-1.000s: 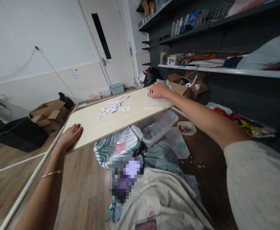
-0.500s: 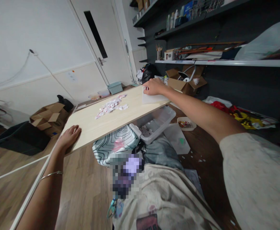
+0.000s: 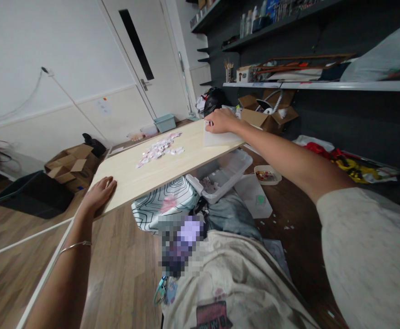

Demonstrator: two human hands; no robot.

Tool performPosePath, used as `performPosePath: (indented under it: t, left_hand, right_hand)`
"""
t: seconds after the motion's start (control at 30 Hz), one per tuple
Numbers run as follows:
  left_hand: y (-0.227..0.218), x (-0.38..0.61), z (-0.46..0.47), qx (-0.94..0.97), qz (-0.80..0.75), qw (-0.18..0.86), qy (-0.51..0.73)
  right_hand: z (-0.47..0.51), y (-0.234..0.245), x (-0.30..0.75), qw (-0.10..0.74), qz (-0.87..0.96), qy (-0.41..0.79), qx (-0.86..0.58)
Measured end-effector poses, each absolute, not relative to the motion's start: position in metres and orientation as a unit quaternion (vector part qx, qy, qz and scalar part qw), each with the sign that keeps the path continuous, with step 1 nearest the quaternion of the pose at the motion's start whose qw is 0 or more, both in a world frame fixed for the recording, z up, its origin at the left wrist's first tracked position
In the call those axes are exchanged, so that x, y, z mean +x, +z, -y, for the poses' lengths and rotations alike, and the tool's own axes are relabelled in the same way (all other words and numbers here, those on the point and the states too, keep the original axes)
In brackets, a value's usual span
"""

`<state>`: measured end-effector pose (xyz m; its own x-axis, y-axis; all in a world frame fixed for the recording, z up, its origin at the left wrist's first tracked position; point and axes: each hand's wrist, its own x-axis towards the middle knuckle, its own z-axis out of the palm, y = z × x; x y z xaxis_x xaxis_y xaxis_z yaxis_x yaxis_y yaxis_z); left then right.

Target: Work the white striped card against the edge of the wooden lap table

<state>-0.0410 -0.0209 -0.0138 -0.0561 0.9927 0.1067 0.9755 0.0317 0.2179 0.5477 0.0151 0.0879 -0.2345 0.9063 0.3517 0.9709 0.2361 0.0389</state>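
A light wooden board [image 3: 159, 169] lies across my lap, raised above the floor. My left hand [image 3: 99, 194] grips its near left corner, fingers resting on top and spread. My right hand [image 3: 220, 122] is on the far right corner, fingers curled down onto a white sheet [image 3: 220, 138] that lies on the board. A pile of several small pink and white pieces [image 3: 159, 149] sits on the board's far middle part.
Under the board are a clear plastic box [image 3: 223, 176], a patterned cushion [image 3: 162, 205], a white lid [image 3: 255, 196] and a small tray of bits [image 3: 267, 175]. Cardboard boxes [image 3: 70, 167] stand left; shelves [image 3: 323, 84] and an open carton [image 3: 266, 116] stand right. A door [image 3: 145, 64] is ahead.
The view has shifted slightly. Both hands stay on the board's corners and the pile of pieces has not moved on it.
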Motion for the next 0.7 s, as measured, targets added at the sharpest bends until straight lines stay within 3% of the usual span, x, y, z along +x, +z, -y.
performPosePath:
  t: [0.7]
  left_hand:
    - [-0.0159, -0.0412, 0.0239, 0.684, -0.717, 0.035, 0.129]
  right_hand:
    - [-0.0151, 0.0841, 0.5497, 0.121, 0.757, -0.135, -0.628]
